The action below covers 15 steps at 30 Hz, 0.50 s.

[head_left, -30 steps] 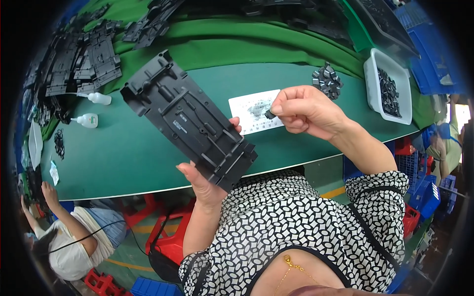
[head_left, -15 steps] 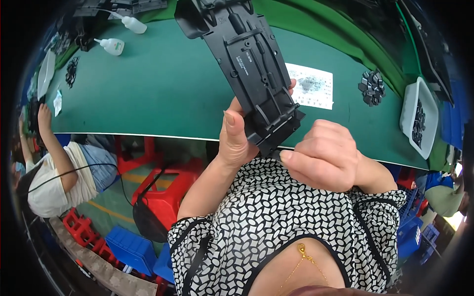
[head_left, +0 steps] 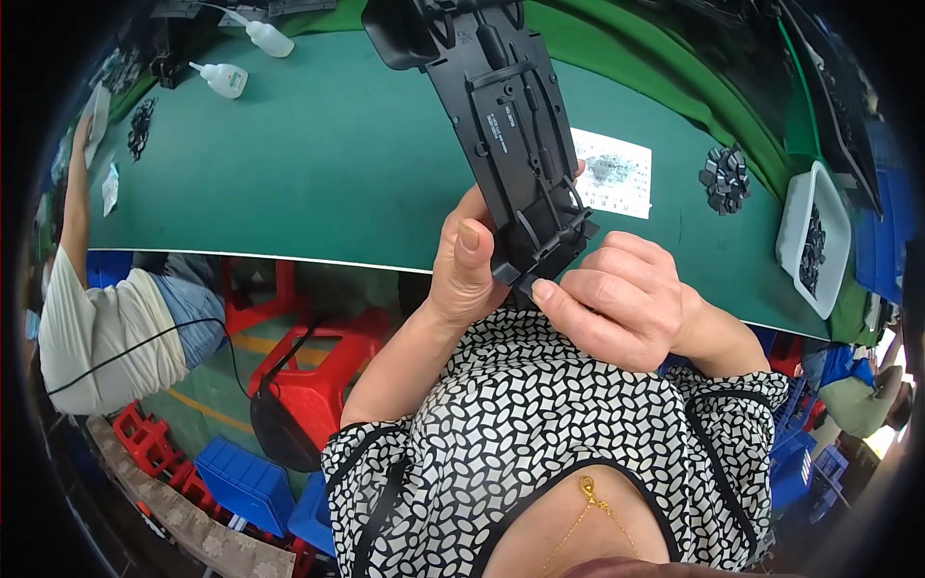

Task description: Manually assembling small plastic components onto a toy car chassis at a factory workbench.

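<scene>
My left hand [head_left: 464, 262] grips a long black plastic toy car chassis [head_left: 515, 135] by its lower end, the thumb along the near side and the fingers behind it. Moulded pipes, ribs and small light print cover the face turned to me. The chassis is held tilted above the table's front edge, its top running out of the picture. At its lower end my right hand [head_left: 621, 299] is closed, thumb and curled fingers pinching a small black plastic piece [head_left: 526, 287] against the chassis corner. The fingers hide most of that piece.
The green table [head_left: 308, 164] holds a printed white sheet [head_left: 617, 171], a pile of black pieces [head_left: 725, 179] and a white tray [head_left: 831, 236] at right. At left are two squeeze bottles [head_left: 225, 80] [head_left: 270, 39] and black parts [head_left: 142, 128]. Another person [head_left: 111, 328] sits at left.
The chassis has shifted slightly right in the picture. My right hand has moved a little left and up, bringing the small piece closer against the chassis end. The person at left has reached farther forward.
</scene>
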{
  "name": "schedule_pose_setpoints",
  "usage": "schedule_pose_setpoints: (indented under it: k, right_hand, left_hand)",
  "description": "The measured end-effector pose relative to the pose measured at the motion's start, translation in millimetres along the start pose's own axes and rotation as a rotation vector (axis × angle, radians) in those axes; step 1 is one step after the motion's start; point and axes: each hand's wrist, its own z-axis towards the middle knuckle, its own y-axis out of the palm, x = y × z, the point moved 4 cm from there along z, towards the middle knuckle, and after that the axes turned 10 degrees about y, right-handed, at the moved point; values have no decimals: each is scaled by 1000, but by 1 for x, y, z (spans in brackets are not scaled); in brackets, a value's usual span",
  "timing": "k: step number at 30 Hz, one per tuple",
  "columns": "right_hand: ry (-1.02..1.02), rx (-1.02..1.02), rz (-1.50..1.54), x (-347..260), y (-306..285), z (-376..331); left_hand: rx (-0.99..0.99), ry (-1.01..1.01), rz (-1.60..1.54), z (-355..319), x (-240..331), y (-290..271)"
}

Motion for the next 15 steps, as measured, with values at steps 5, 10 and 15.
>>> schedule_pose_setpoints:
  k: [5,10,15]
  right_hand:
    - [-4,-33,-19,0,-1,0]
    - [-17,-48,-33,-1,-2,-1]
    - [-28,-54,-35,-1,-2,-2]
  left_hand:
    - [1,3,6,0,-1,0]
    - [-6,-46,162,0,-2,2]
    - [-1,-30,153,-1,-2,2]
